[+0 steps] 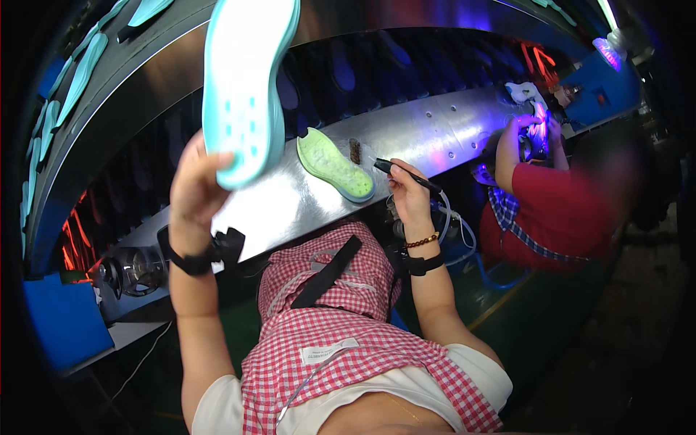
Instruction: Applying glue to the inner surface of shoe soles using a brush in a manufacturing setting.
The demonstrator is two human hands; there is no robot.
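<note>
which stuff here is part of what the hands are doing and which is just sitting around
In use:
- left hand holding the turquoise shoe sole
- right hand holding the black pen-like tool

Lying about:
- green sole on the metal bench
- small dark block
- soles on the rack

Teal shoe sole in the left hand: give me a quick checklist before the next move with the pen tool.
1. Left hand grips the teal shoe sole at its lower end, raised: ok.
2. Right hand holds the black pen tool: ok.
3. Tool tip touching anything: cannot tell.
4. Green sole lies flat on the metal bench, apart from both hands: ok.
5. Hose at the right wrist free of snags: cannot tell.
6. Co-worker's hand away from the green sole: ok.
</note>
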